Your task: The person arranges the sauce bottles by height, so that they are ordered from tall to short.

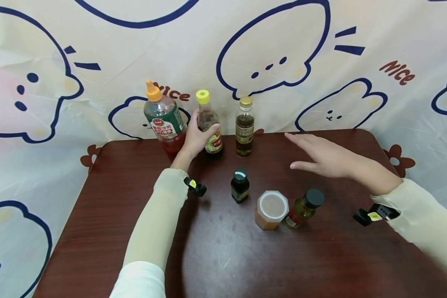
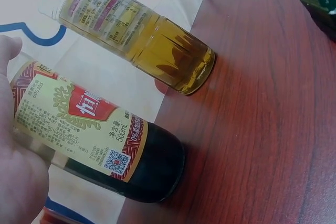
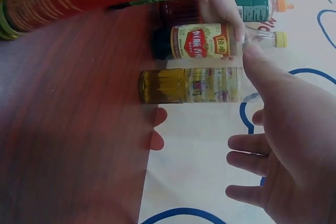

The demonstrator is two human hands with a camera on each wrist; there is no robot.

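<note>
At the back of the table my left hand (image 1: pixel 195 140) grips a vinegar bottle (image 1: pixel 214 145) with a yellow cap, dark liquid and a cream-and-red label. The bottle stands upright, my thumb across its front and the fingers partly hidden behind. Just right of it is a glass bottle of golden oil (image 1: pixel 244 131), apart from both hands. My right hand (image 1: pixel 322 157) hovers over the table's right side, fingers straight and holding nothing. In the right wrist view its spread fingers (image 3: pixel 247 162) show against the cloth.
Left of my left hand stands a big ketchup-like squeeze bottle (image 1: pixel 165 126) with an orange nozzle. Nearer are a small dark bottle (image 1: pixel 240 186), a white-lidded jar (image 1: pixel 270 211) and a black-capped bottle (image 1: pixel 301 210). A patterned cloth (image 1: pixel 275 49) hangs behind the table (image 1: pixel 223 265).
</note>
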